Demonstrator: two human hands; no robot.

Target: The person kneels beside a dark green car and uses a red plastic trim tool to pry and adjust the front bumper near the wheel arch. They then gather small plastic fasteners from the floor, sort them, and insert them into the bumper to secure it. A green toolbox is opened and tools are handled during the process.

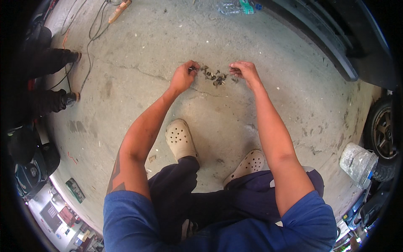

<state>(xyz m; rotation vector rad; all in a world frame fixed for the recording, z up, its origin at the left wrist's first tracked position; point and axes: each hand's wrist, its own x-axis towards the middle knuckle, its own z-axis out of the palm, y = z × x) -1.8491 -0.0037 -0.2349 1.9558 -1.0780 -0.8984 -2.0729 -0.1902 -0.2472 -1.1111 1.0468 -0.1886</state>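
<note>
A loose pile of small dark fasteners [215,78], some with pale or brassy parts, lies on the concrete floor between my hands; they look like clips or screws, too small to tell which. My left hand [181,80] is at the left edge of the pile, its fingers closed in a pinch around something small and dark. At the pile's right side is my right hand [245,72], thumb and fingertips pressed together; what they hold, if anything, is too small to name. A few more small pieces [235,80] lie just below the right fingertips.
An orange power strip [119,11] and dark cables [89,50] lie far left. A clear plastic bottle [236,6] is at the far edge. A dark vehicle panel [336,50] overhangs the far right. A wheel [383,128] and a white bucket [358,165] stand at right.
</note>
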